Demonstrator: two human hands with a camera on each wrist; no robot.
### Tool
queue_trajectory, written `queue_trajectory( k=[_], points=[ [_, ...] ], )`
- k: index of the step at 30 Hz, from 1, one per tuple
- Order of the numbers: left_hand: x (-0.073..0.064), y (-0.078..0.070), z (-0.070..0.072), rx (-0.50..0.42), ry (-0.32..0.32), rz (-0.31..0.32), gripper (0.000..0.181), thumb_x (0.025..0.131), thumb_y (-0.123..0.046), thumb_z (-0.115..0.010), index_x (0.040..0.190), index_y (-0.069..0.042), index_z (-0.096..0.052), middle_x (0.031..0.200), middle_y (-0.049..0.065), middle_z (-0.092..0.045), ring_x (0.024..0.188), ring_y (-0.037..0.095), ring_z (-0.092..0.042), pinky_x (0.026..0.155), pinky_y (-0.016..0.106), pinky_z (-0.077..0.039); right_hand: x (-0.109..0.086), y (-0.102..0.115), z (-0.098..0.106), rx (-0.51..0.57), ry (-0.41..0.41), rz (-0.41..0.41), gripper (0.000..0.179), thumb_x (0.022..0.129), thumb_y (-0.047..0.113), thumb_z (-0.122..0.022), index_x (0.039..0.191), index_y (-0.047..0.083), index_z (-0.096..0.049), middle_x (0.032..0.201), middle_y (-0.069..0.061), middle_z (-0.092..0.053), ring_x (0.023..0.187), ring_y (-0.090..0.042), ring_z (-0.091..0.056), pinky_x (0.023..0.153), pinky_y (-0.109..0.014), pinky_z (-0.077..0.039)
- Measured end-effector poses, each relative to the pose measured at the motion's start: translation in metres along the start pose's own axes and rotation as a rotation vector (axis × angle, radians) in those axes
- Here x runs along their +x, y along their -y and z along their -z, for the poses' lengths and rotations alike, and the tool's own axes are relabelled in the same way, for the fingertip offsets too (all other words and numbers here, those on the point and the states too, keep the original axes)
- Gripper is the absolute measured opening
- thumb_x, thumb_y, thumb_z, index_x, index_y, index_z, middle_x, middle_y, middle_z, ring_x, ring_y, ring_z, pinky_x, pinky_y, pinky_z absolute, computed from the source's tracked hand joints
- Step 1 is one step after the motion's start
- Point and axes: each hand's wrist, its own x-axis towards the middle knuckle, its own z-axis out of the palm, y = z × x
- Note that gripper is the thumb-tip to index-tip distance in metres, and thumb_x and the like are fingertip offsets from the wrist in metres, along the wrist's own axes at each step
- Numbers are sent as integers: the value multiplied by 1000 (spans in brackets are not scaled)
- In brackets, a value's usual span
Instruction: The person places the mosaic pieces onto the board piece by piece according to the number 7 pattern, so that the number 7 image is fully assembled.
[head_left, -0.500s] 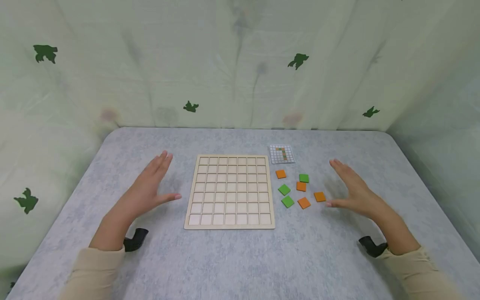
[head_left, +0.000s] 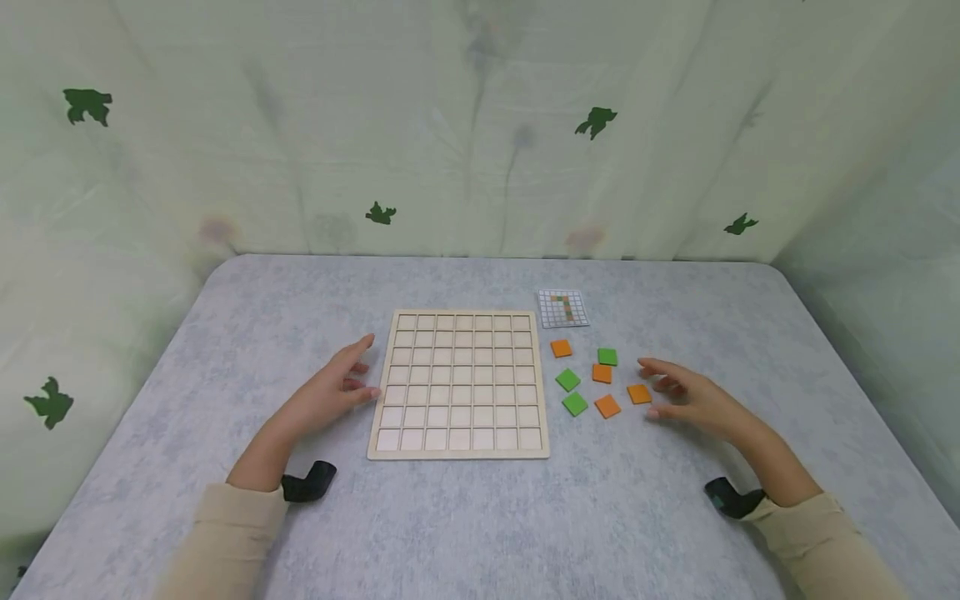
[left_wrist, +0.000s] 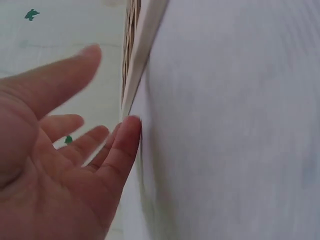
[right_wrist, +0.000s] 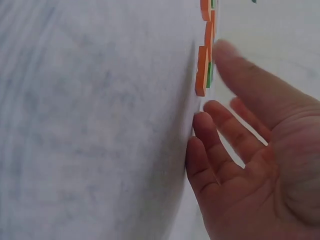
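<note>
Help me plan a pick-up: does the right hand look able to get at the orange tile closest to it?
Probably yes: the right hand is right beside that orange tile, thumb and fingers apart, with nothing visible between them. The left hand is away by the board.

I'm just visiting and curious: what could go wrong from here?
The right hand is beside an orange tile and might knock it aside. The left hand is close to the grid board at its left edge, so a bump could shift it. The pattern card has small squares, which might be misread.
</note>
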Motion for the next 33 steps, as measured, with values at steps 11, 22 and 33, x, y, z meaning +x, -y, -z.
queue_trajectory(
  k=[11,22,33],
  points=[
    [8,0,-14,-2,-16,7,70,85,-9,-63,141,1,-23,137,19,-28,91,21,-47,72,31,-44,1,-2,-4,-64,-20,23,36,80,11,-69,112,0,-58,106,-8,-57,94,-22,-51,82,-33,-43],
    [8,-5,-16,19,17,25,68,84,-10,-64,138,6,-27,137,23,-24,85,20,-48,65,27,-43,16,28,2,-60,-14,60,32,85,14,-64,114,2,-56,107,-7,-56,92,-21,-51,79,-40,-43],
    [6,7,-17,48,7,-57,70,84,-18,-65,139,2,-28,142,19,-23,130,35,-19,100,49,-24,82,95,-24,45,-109,317,33,85,11,-63,117,5,-57,111,-6,-55,97,-26,-51,82,-43,-42]
  ],
)
